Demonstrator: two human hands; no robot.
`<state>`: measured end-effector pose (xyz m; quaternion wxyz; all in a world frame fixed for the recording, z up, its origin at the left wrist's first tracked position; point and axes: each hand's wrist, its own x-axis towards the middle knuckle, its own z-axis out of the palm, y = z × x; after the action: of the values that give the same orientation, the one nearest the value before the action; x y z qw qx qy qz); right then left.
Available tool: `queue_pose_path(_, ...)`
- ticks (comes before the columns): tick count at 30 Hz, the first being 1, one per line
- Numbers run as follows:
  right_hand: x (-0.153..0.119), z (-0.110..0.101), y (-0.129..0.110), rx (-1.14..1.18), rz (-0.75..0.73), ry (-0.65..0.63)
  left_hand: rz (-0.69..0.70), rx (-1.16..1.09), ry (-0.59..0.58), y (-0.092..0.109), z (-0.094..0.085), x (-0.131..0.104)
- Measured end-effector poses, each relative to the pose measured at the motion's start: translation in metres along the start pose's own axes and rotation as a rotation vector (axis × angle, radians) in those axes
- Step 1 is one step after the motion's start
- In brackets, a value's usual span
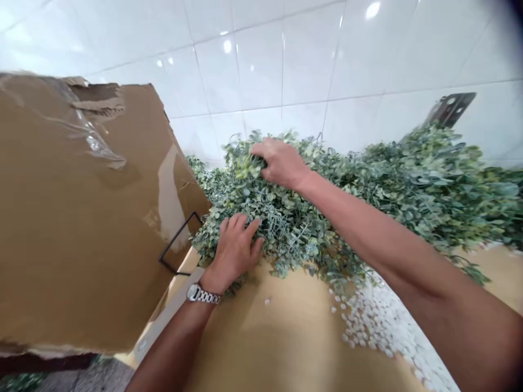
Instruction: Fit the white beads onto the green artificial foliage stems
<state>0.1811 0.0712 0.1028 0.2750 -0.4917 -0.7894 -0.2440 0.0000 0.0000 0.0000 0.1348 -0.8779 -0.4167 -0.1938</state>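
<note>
Greenery (pixel 294 218): running in a thick bank along the back of the tan tabletop (pixel 281 332), in front of the white tiled wall (pixel 265 76), spreading from beside the cardboard box (pixel 90 218) out to the right edge of view. Leaves are mixing grey-green with some yellow-green.

Right hand (pixel 284 163): reaching over the top of the bank, thumb and fingers curling narrow around a yellow-green clump, holding it. Some blur there.

Left hand (pixel 235 247): lying back-up on the near left side, fingers spreading fairly wide, touching leaves. Not seeing any grip; palm is facing away. Metal-band watch (pixel 203 294) is sitting on that wrist.

Box is standing on the left, showing torn edges and loose clear tape (pixel 98 144). Black wire frame (pixel 180 239) is sticking out by its near right side.

Small white pieces (pixel 379 316) are lying scattered near the right forearm, densest under it. Metal bracket (pixel 451 109) is poking up behind the greenery, right side.
</note>
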Motion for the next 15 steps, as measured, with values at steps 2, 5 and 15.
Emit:
queue_pose_path(2,-0.02,0.007,-0.032,-0.019,-0.073,-0.074,0.039,-0.022,0.011,-0.003,-0.007,-0.012)
queue_pose_path(5,-0.057,0.012,-0.065,-0.061,-0.147,-0.127,0.066,-0.136,0.137,-0.007,-0.013,-0.041)
queue_pose_path(15,-0.156,0.04,-0.133,0.179,-0.437,-0.303,0.072,-0.161,0.313,0.002,-0.022,-0.063)
